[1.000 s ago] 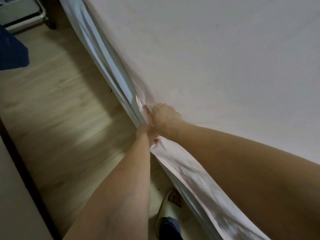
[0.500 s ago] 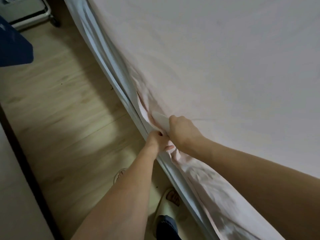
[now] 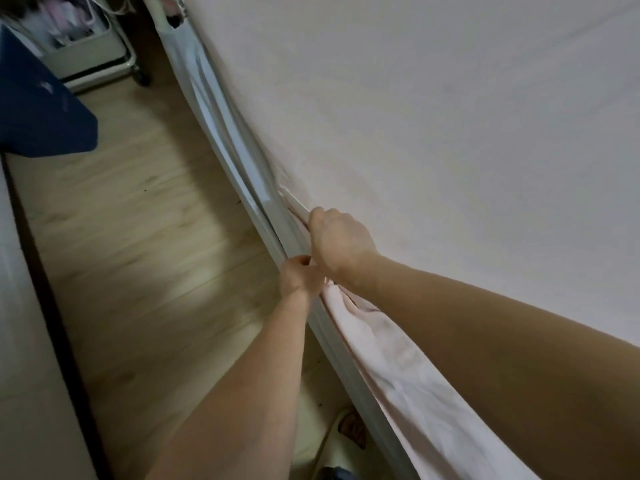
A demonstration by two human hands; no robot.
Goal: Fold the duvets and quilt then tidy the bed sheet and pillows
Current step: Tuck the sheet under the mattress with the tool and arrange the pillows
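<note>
A pale pink bed sheet (image 3: 433, 133) covers the mattress and fills the right of the view. Its loose edge (image 3: 388, 344) hangs down the bed's left side over the white mattress side (image 3: 214, 109). My right hand (image 3: 337, 242) grips the sheet's edge at the mattress rim, fingers curled round a fold. Just below and to its left, my left hand (image 3: 299, 277) pinches the sheet against the mattress side. The two hands touch. No duvet, quilt or pillow is in view.
A light wooden floor (image 3: 145, 258) runs along the bed's left side. A dark blue object (image 3: 38, 112) sits at the far left. A white wheeled cart (image 3: 97, 57) stands at the back left. My slippered foot (image 3: 346, 431) is beside the bed.
Both hands have shifted a little along the bed's edge while keeping hold of the sheet. The view has tilted up, showing the cart and more of the mattress side.
</note>
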